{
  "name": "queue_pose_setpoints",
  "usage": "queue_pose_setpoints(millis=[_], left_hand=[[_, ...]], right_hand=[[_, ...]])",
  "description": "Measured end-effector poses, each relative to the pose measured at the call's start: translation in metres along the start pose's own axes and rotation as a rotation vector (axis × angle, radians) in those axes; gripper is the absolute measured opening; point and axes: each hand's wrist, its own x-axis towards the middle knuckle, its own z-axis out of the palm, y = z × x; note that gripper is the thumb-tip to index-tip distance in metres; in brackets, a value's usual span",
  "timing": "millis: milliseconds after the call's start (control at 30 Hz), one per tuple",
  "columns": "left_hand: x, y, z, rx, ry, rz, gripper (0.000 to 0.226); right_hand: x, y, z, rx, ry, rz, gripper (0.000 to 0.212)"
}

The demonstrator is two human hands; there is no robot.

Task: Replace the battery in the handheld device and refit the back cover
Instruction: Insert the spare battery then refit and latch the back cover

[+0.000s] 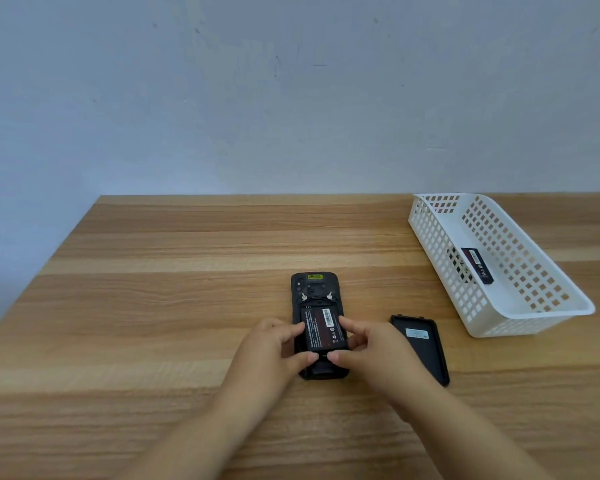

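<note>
Two bare forearms reach in from the near edge, and the left hand (274, 344) and right hand (368, 344) meet over a black handheld device (314, 289) lying face down on the wooden surface (153, 289). The fingers (293, 330) of the left hand are curled against the left edge of a black battery (323, 329), and its thumb presses at the battery's near end. The right hand mirrors this: a fingertip rests on the battery's right edge and the thumb meets the left thumb at the near end. Both hands are thus partly closed around the battery, which sits in the device's open bay, label up; whether it is fully seated cannot be told. Beyond the fingers, the device's far end shows a yellow label and two small metal posts. Just right of the right hand, apart from the device, the black back cover (421, 348) lies on the surface with its inner side up. Farther right and beyond the fingers stands a white perforated basket (534, 313) holding a second battery (477, 265).
</note>
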Motion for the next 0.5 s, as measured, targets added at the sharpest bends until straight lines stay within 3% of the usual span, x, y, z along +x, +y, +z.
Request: queue_pose_setpoints(millis=[300,500], left_hand=[[-0.003,-0.011,0.005,0.063,0.027,0.093,0.047],[-0.001,-0.013,0.006,0.093,0.034,0.135,0.051]], right_hand=[[0.01,0.011,0.006,-0.263,0.146,-0.152,0.053],[0.012,0.012,0.001,-0.328,0.013,-0.244,0.063]])
